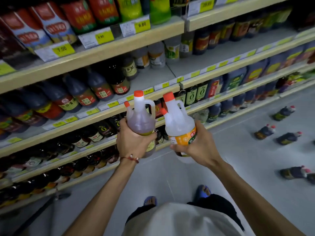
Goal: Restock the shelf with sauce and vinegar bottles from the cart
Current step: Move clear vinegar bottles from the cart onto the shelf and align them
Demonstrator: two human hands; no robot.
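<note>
Dim, soft focus throughout; wide-angle bending and blur at edges

A grocery shop aisle. Tiered shelves (119, 46) carry rows of bottles (100, 86), seemingly condiments, with yellow price tags (63, 48) along their edges.

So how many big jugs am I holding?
2: the amber jug in the left hand, the clear jug in the right hand. The smaller orange caps beside them may be further bottles.

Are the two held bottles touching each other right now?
Apart. The head view shows shelved bottles through a gap between the amber bottle and the clear bottle.
</note>
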